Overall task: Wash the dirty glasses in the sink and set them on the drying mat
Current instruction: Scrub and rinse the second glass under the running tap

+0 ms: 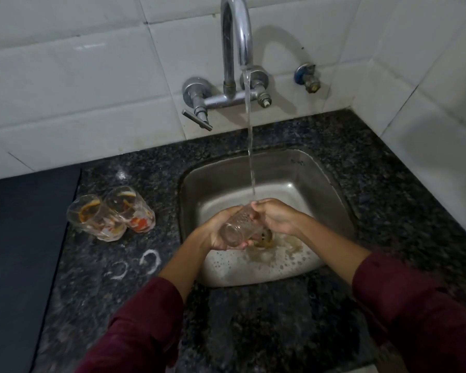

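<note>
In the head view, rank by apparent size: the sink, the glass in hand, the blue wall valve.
1. sink
2. glass, gripped by left hand and right hand
3. blue wall valve, farther off, so its true size is unsure

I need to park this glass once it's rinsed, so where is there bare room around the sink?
The dark mat at far left lies bare. Bare counter also runs in front of the sink, between the sleeves. Crowded: two dirty glasses stand between mat and sink, with white residue rings just nearer.

Left hand (218, 232) cupped palm-up, gripping; right hand (273, 215) curled, gripping.
</note>
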`<state>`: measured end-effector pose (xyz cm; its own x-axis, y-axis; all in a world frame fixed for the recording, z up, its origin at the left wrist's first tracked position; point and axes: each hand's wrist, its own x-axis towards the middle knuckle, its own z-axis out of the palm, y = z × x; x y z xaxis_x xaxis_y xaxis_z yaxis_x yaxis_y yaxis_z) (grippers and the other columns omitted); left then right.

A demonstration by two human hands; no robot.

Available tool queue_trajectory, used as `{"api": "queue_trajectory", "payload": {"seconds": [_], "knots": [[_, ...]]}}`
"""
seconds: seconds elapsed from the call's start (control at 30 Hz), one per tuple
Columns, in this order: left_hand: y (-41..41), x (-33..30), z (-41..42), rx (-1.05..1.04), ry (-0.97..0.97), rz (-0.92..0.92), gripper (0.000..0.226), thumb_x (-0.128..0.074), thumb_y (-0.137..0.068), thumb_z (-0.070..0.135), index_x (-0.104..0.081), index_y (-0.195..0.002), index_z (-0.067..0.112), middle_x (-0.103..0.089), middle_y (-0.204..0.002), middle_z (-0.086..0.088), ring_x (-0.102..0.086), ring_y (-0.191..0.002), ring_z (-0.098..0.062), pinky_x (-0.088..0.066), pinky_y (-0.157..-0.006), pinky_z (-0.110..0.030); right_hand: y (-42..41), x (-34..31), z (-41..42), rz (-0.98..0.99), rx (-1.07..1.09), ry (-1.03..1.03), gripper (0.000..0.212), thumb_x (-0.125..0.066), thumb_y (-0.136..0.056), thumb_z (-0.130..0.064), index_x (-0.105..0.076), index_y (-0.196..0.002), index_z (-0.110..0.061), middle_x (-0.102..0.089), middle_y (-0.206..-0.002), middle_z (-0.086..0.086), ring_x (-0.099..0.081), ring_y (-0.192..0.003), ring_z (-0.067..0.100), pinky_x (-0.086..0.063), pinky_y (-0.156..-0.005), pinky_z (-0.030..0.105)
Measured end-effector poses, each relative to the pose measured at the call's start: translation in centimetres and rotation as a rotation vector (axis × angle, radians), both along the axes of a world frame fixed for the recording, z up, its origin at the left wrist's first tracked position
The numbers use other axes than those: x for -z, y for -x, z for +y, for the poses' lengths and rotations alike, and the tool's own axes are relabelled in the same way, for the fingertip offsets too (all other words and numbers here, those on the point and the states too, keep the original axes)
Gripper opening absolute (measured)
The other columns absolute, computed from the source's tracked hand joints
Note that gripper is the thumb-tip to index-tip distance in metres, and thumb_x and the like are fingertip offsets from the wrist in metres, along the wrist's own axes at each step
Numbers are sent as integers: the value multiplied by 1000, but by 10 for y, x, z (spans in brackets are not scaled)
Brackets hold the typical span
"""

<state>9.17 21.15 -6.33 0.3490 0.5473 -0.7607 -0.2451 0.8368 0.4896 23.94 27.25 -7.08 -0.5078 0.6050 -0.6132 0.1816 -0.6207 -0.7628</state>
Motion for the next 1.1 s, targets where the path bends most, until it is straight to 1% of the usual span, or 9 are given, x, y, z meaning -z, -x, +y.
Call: {"api": "queue_trajectory", "payload": {"seconds": [0.2, 0.33, 0.57, 0.67, 0.77, 0.87, 0.9, 0.97, 1.1], "knots": [[4, -1, -1, -3, -130, -62, 55, -44, -90, 55, -59, -121, 12, -61, -107, -21, -63, -58, -24, -51, -50, -27, -6, -17, 0, 14, -19, -210, 27, -40, -99, -10, -63, -86, -10, -61, -73, 4, -56, -66, 14, -45, -62, 20], [11, -6, 4, -52, -262, -94, 45, -54, -87, 36, -58, -126, 13, -64, -109, -19, -67, -69, -24, -53, -58, -28, -11, -28, 9, 40, -67, -535, 25, -40, -99, -9, -63, -89, -9, -63, -76, 6, -59, -70, 15, -48, -72, 20], [2, -40, 15, -101, -550, 391, 36, -73, -81, 11, -62, -114, 5, -70, -85, -8, -68, -64, -18, -53, -49, -28, -7, -52, 18, 1, -83, -773, 28, -42, -99, -11, -64, -83, -8, -65, -70, 5, -63, -60, 5, -52, -68, 22], [-3, -44, 20, -88, -658, 660, 44, -78, -73, 17, -58, -112, 16, -67, -102, -9, -68, -79, -19, -58, -57, -30, 0, -66, 23, -69, -74, -759, 31, -42, -99, -16, -63, -77, -13, -67, -68, 8, -64, -61, 17, -54, -72, 32], [-6, -44, 22, -25, -795, 992, 54, -76, -73, 26, -50, -120, 18, -66, -100, -5, -68, -76, -21, -56, -51, -32, 10, -82, 23, -144, -56, -728, 30, -43, -97, -11, -62, -75, -9, -65, -64, 9, -63, -58, 16, -55, -68, 31], [-14, -45, 21, 157, -873, 1462, 68, -71, -75, 36, -38, -132, 19, -60, -121, -10, -63, -99, -32, -51, -73, -38, 24, -94, 24, -259, -9, -681, 29, -44, -94, -8, -62, -71, -8, -65, -63, 8, -65, -66, 24, -57, -73, 35], [-14, -45, 21, 160, -899, 1499, 70, -71, -75, 38, -36, -133, 19, -57, -126, -10, -61, -104, -33, -49, -77, -39, 26, -96, 24, -292, 3, -688, 30, -46, -93, -8, -62, -68, -12, -66, -63, 6, -65, -66, 22, -57, -74, 33], [-8, -46, 25, 97, -908, 1242, 69, -76, -73, 39, -42, -129, 20, -60, -122, -6, -64, -100, -27, -56, -75, -41, 25, -96, 22, -257, 28, -699, 31, -48, -92, -9, -63, -67, -16, -67, -64, 5, -65, -64, 17, -55, -71, 29], [15, -61, 22, -45, -607, 314, 47, -77, -76, 19, -58, -118, 8, -69, -106, -13, -70, -76, -24, -61, -64, -41, 6, -84, 14, 55, 2, -749, 29, -43, -98, -11, -65, -78, -14, -68, -64, -2, -63, -61, 8, -51, -63, 25]]}}
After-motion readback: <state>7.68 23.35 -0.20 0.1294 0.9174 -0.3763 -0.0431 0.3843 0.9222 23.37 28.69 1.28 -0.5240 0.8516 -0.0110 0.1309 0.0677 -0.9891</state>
